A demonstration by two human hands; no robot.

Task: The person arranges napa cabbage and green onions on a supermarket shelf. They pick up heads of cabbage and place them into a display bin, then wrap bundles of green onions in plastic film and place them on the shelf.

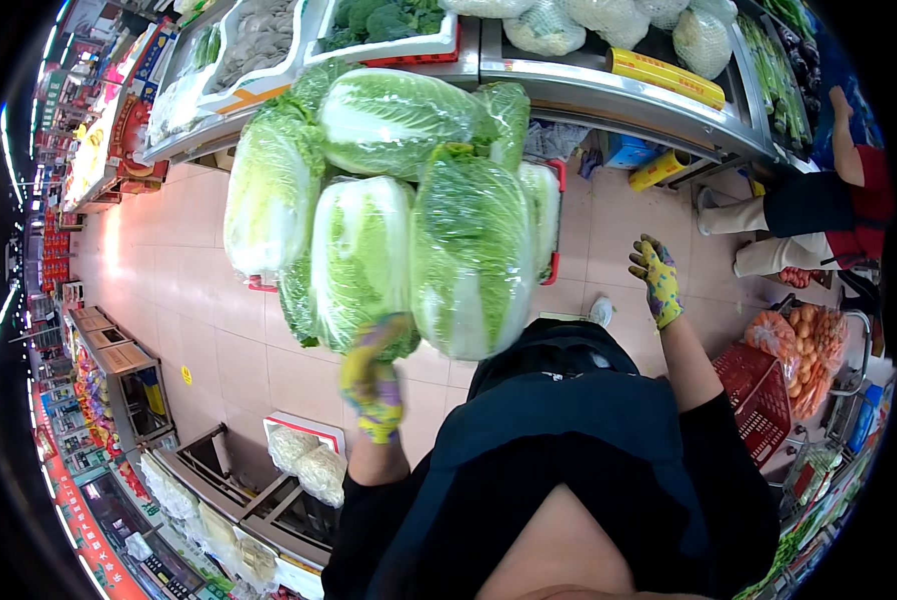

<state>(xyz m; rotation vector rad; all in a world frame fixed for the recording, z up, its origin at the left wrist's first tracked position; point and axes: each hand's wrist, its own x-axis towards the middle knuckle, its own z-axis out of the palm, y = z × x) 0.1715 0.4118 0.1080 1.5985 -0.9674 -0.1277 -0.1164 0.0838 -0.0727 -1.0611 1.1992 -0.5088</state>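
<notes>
Several plastic-wrapped napa cabbages (475,255) lie heaped before me, over a container whose red edge (556,225) shows at the right. My left hand (376,379), in a yellow and purple patterned glove, is blurred at the lower end of a cabbage (362,259) in the front row; whether it touches the leaves I cannot tell. My right hand (658,281), in a matching glove, is off to the right above the floor, fingers apart, holding nothing. Another wrapped cabbage (403,120) lies across the back of the heap, and one more (272,202) stands at its left side.
A metal display counter (628,97) runs behind the cabbages, bearing a yellow film roll (666,79), broccoli (388,21) and net-wrapped vegetables. People (808,210) stand at the right. Near them are a red basket (756,397) and bagged carrots (820,382). A tray of wrapped goods (306,457) sits lower left.
</notes>
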